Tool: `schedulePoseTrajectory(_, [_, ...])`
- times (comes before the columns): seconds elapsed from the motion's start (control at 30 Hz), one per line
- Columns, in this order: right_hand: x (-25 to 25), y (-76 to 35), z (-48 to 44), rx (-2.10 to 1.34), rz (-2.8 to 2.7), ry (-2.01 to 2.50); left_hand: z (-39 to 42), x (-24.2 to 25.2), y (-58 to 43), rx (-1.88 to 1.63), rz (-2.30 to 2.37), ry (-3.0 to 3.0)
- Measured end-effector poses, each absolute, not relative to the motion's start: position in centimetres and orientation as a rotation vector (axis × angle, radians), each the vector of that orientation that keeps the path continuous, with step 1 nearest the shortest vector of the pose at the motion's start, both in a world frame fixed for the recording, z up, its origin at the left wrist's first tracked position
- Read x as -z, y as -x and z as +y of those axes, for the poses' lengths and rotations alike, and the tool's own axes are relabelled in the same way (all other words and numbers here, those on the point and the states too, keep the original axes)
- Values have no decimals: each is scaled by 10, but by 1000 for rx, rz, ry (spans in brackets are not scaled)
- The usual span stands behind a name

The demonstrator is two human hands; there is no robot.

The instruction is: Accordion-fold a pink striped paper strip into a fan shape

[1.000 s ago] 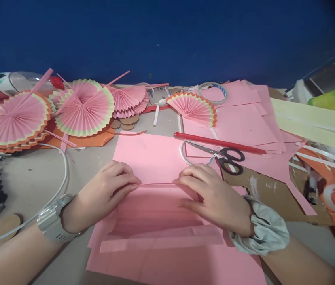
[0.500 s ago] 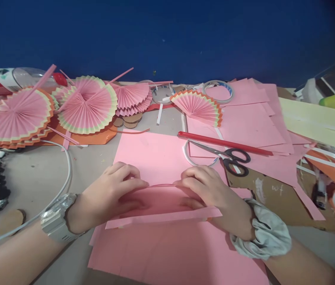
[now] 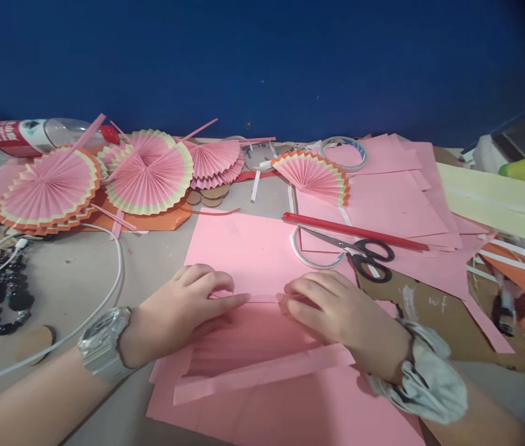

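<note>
A pink paper sheet (image 3: 262, 337) with a narrow fold along its far edge lies between my hands, its near edge raised and creased. My left hand (image 3: 197, 300) pinches the left part of that fold, the index finger stretched along it. At the fold's right part, my right hand (image 3: 325, 303) has its fingers bent and closed on the paper; its thumb is mostly hidden. More pink sheets (image 3: 243, 248) lie beneath. Just beyond my right hand are black-handled scissors (image 3: 359, 251), a tape roll (image 3: 297, 251) and a red stick-like piece (image 3: 355, 232).
Pleated paper fans (image 3: 148, 179) stand along the back, beside a plastic bottle (image 3: 25, 137). A white cable (image 3: 120, 260) and black beads (image 3: 4, 297) lie at left. Pink sheets (image 3: 387, 198), cardboard (image 3: 434, 303) and yellow-green paper (image 3: 499, 201) cover the right side.
The far edge, a thin raised line before, now lies as a flat narrow fold. My left index finger has stretched further along it. The view has shifted slightly.
</note>
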State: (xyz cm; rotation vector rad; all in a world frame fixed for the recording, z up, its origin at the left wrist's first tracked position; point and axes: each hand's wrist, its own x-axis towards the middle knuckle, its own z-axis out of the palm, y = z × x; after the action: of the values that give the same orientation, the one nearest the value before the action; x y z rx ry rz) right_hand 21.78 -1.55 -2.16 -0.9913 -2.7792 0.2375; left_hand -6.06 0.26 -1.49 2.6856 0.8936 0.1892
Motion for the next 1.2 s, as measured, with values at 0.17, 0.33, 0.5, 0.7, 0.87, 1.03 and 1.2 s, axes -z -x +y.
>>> schedulePoseTrajectory(0.17, [8, -217, -17, -44, -2850, 894, -1, 15, 61, -202, 839, -2872])
schedulePoseTrajectory(0.33, [7, -213, -16, 2, -2786, 821, 0, 20, 66, -264, 791, -2946])
schedulePoseTrajectory(0.5, [9, -215, -19, -213, -2797, 852, 2, 20, 68, -184, 823, -2823])
schedulePoseTrajectory(0.7, [19, -211, -23, -564, -2672, 1177, 6, 18, 61, -424, 1013, -2468])
schedulePoseTrajectory(0.87, [16, -207, -22, -700, -2537, 1334, 9, 18, 62, -320, 1048, -2329])
schedulePoseTrajectory(1.03, [8, -209, -23, -689, -2514, 1432, 7, 13, 61, -332, 1082, -2346])
schedulePoseTrajectory(1.2, [5, -210, -27, -646, -2607, 1402, 6, 7, 62, -324, 1058, -2330])
